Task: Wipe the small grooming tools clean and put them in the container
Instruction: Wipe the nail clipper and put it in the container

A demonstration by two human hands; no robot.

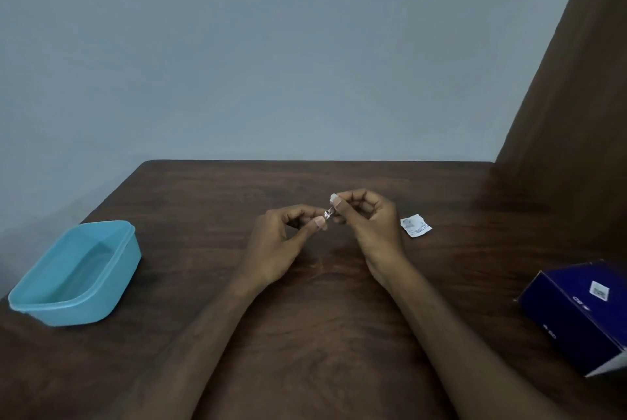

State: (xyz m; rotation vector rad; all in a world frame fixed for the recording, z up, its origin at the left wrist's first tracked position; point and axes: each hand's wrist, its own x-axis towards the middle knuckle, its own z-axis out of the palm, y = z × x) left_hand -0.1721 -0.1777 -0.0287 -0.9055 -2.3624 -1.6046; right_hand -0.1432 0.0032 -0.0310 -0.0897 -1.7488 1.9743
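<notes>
Seen from a head-worn camera: two bare hands raised just above the middle of a dark wooden table (305, 335), meeting over its centre. Left hand (285, 243) curled, thumb and forefinger pinching one end of a small shiny metal grooming tool (327, 215); kind of tool too small to tell. Right hand (369, 219) likewise curled, fingertips pinching a small white wipe (334, 197) against the tool's other end. Tool held clear of the tabletop, between the two sets of fingertips.

At the table's left edge, an open light-blue plastic container (73, 309), lidless, one corner reaching the near-left rim of the tabletop, well apart from the hands. Broad stretch of bare wood between container and left forearm. Just right of the right hand, a torn white sachet wrapper (415, 225) lying flat on the wood. Farther right, at the near-right edge and partly cut off by the frame, a dark blue cardboard box (576, 311) lying on its side, well apart from the right forearm.

Far edge of the table set against a pale grey-blue wall (271, 46). At upper right, a tall brown panel (570, 114) rising beside the table's far-right corner.
</notes>
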